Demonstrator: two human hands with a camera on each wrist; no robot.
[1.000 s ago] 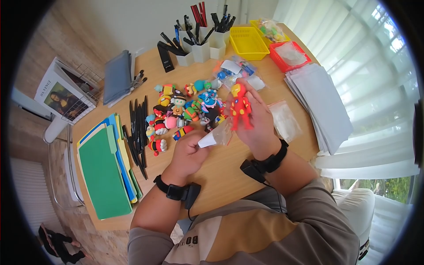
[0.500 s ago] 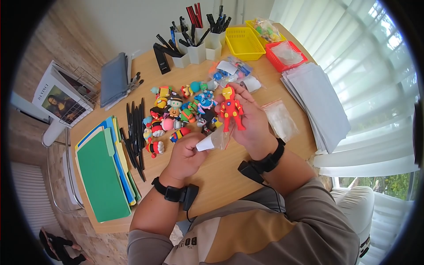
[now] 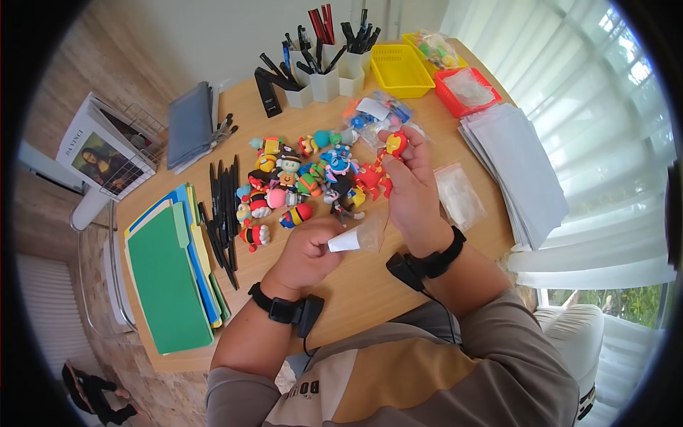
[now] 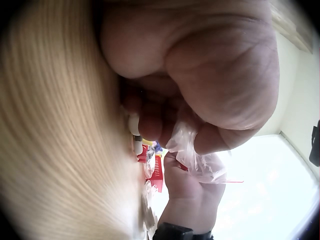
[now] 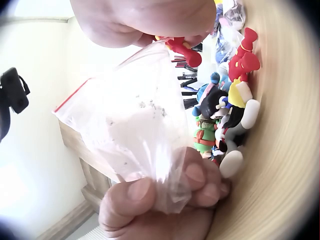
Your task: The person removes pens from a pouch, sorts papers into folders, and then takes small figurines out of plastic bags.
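My left hand (image 3: 309, 250) pinches a small clear zip bag (image 5: 135, 120) with a white label (image 3: 344, 241) by its lower end. The bag's red-lined mouth points toward my right hand. In my right hand (image 3: 415, 193) is a red and yellow armoured superhero figure (image 3: 395, 144), gripped between thumb and fingers, its middle covered by the thumb. In the right wrist view, a red foot (image 5: 192, 57) of it shows just above the bag. Several small toy figures (image 3: 288, 167) lie heaped on the table beyond my left hand, with another red figure (image 3: 369, 178) at the heap's right edge.
An empty-looking zip bag (image 3: 459, 196) lies right of my right hand, with stacked white sheets (image 3: 516, 171) beyond. Filled bags (image 3: 377, 117), yellow (image 3: 400, 71) and red (image 3: 442, 92) baskets, and pen holders (image 3: 324, 87) stand behind. Black pens (image 3: 226, 213) and folders (image 3: 167, 277) lie left.
My right hand has turned over: the figure faced up against the fingers before, and now the thumb lies across it. The red figure at the heap's edge has come into view. The bag stays in my left hand.
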